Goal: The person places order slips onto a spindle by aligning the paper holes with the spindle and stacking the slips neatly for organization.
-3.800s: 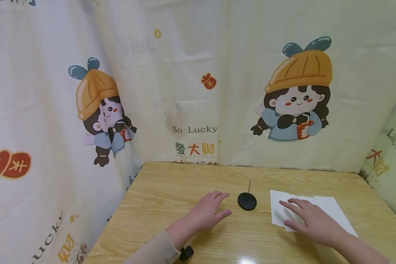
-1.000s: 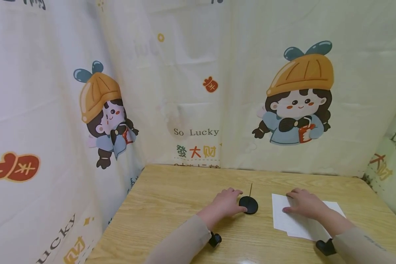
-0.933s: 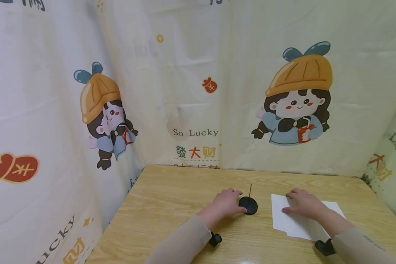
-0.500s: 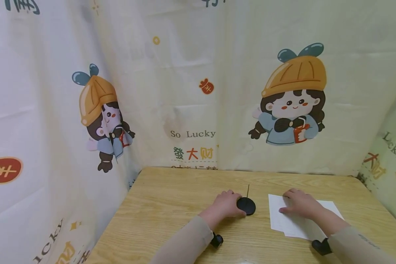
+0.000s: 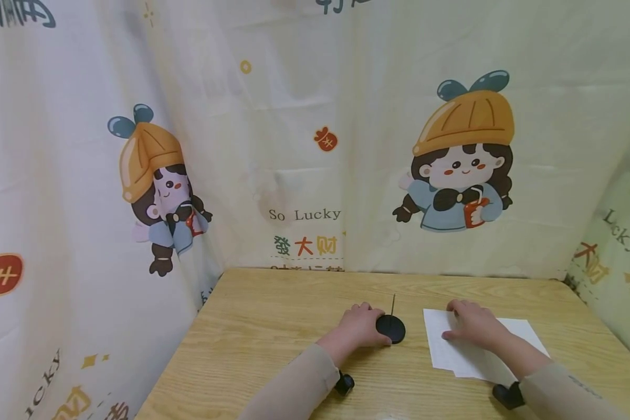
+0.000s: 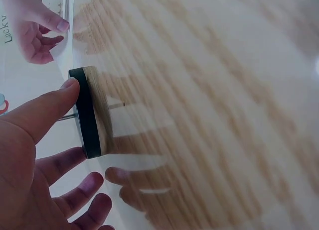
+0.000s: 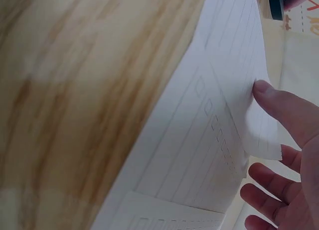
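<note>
My left hand (image 5: 359, 328): thumb and index pinching black disc (image 5: 394, 332) by its rim, other fingers loosely spread. Disc at that hand's 3 o'clock, over wood-grain table (image 5: 268, 315), thin rod (image 5: 392, 307) poking up from it. My right hand (image 5: 475, 326): thumb on top of lined paper (image 5: 441, 351), fingers half curled at far edge. Looks like a pinch, but index fingertip's hidden behind sheet. Paper at disc's 3 o'clock, sheets overlapping. Past table, 12 o'clock: cream curtain (image 5: 283, 140), cartoon girl (image 5: 464, 131) around 1.

Wide head view, close wrist views
</note>
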### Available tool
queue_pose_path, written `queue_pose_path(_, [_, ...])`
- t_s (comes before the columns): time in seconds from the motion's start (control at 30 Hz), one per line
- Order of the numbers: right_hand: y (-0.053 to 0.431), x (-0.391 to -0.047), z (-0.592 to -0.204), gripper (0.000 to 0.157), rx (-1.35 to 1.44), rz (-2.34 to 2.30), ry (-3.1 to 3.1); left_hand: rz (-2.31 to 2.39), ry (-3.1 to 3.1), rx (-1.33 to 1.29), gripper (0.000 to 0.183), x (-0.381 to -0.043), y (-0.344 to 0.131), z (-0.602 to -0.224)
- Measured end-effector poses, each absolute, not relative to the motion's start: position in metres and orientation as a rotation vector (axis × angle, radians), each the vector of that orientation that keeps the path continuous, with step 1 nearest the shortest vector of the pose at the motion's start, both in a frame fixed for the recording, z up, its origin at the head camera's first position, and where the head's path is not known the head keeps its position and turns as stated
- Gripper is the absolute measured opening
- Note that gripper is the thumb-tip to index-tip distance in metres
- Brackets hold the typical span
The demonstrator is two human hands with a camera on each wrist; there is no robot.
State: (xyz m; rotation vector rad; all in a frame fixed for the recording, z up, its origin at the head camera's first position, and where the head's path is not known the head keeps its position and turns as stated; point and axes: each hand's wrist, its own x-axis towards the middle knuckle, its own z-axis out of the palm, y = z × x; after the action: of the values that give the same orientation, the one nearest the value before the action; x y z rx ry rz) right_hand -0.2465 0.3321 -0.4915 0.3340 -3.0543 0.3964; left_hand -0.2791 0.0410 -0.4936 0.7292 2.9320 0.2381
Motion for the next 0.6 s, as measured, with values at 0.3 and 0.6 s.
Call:
queue_pose_path(0.3, [0.3303, -0.2489, -0.4934, 0.065, 0.258, 0.595, -3.083, 0.259, 2.931, 0.724, 0.065, -0.2785, 0.0405, -0.4934])
queue_pose_path(0.6, [0.3307, -0.2501, -0.4982, 0.064, 0.288, 0.788, -3.046, 0.292, 2.925, 0.722, 0.064, -0.2792, 0.0380, -0.4972])
